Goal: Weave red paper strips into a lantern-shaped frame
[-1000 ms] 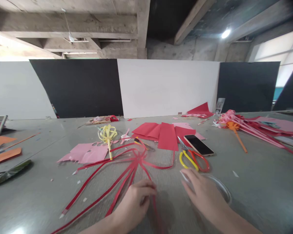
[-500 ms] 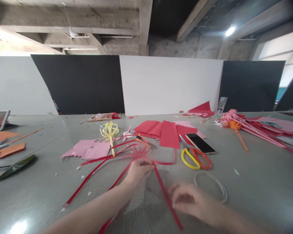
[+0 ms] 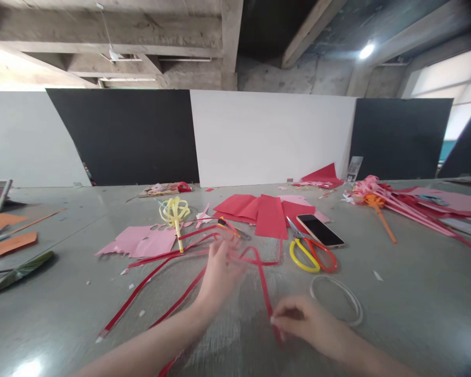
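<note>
Several narrow red paper strips spread out from a common middle on the grey table. My left hand is over that middle, its fingers smeared by motion, so I cannot make out their grip. From there one red paper strip arches up and runs toward me. Near its close end my right hand is closed, thumb and forefinger pinching the strip, with a small white bit showing at the fingertips. Scissors with one yellow and one orange handle lie beyond my right hand, beside a white ring.
A phone lies by the scissors. Red paper sheets, pink paper and a yellow paper flower lie farther back. Pink and orange paper pieces are at right. White and black boards line the table's far side.
My left hand has shifted slightly up and away over the strips' middle. My right hand has come onto the near strip, which now arches up at its far part.
</note>
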